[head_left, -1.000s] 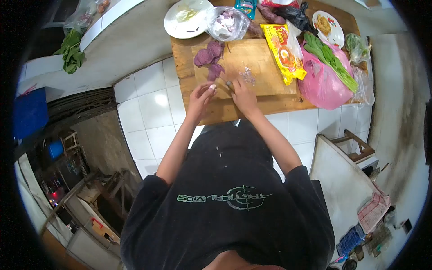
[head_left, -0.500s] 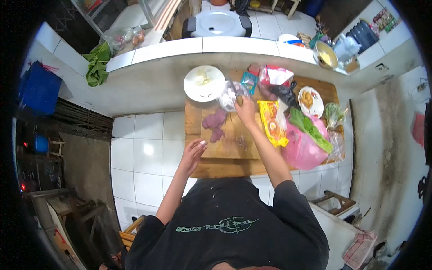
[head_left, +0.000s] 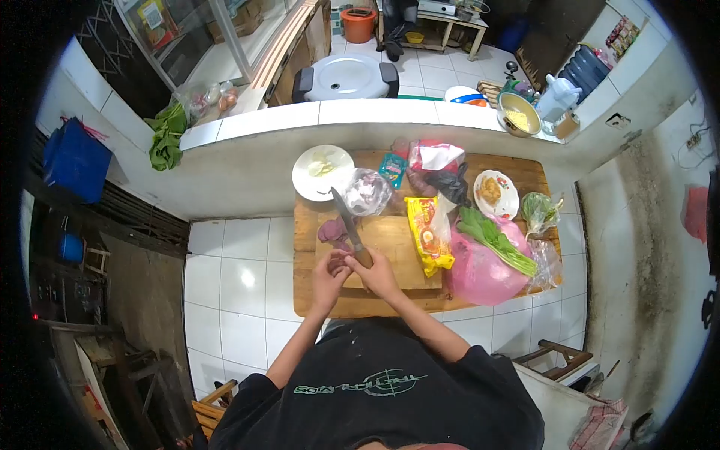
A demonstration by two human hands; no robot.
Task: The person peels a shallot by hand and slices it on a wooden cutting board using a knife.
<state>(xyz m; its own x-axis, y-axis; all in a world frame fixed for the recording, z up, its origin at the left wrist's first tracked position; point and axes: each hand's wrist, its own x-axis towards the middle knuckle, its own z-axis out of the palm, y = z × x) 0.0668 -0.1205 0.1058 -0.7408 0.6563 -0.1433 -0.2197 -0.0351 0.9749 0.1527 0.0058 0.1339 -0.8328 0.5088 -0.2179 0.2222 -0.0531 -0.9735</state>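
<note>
My right hand (head_left: 376, 274) is wrapped around the handle of a kitchen knife (head_left: 346, 217), its blade pointing up and away from me. Close beside it, my left hand (head_left: 330, 277) has its fingers bent together near the knife handle; anything in them is too small to make out. Both hands are above the near left part of a wooden cutting board (head_left: 401, 259). Purplish pieces (head_left: 333, 231) lie on the board just beyond my left hand. Past the blade sit a clear plastic bag (head_left: 367, 193) with pale contents and a white plate (head_left: 306, 184) holding pale pieces.
On the wooden table's (head_left: 304, 270) right side are a yellow packet (head_left: 430, 244), a pink plastic bag (head_left: 491, 274) with leafy greens (head_left: 495, 240) on it, and a patterned plate (head_left: 508, 196) with brownish food. A tiled ledge (head_left: 375, 112) runs behind the table.
My right hand has brought the knife back from the clear bag towards me. My left hand has moved in next to it, fingers now bent together. The view has tilted up slightly.
</note>
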